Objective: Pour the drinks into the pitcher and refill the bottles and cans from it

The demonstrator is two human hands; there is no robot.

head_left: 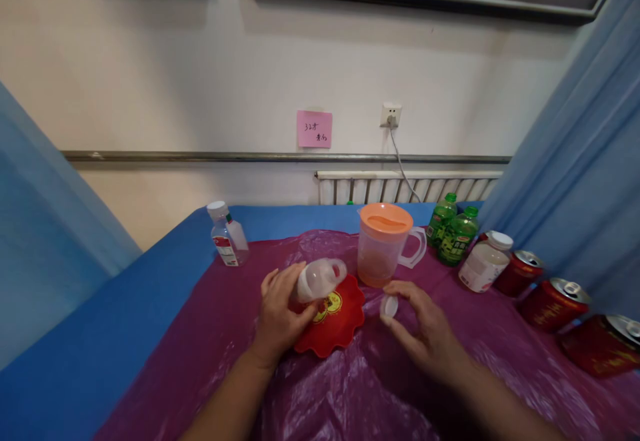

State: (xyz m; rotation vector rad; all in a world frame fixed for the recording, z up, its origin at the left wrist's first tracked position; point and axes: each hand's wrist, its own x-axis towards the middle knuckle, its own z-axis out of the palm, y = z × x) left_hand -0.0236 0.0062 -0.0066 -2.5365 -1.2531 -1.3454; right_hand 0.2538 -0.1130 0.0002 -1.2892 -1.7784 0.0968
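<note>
My left hand (283,311) is wrapped round a small translucent bottle (319,279), which is tilted with its looped end to the right. Below the bottle lies a red scalloped plate (333,327) with a yellow design in its middle. Between the thumb and fingers of my right hand (425,324) is a small round white cap (389,306), to the right of the plate. A clear pitcher (379,254) with an orange lid (386,218) stands just behind, its handle to the right and a little orange at its base.
Purple plastic sheeting (215,361) covers part of the blue table (115,307). A white-capped bottle (227,237) stands at back left. Green bottles (456,237), a white-lidded jar (485,264) and several red cans (553,304) line the right.
</note>
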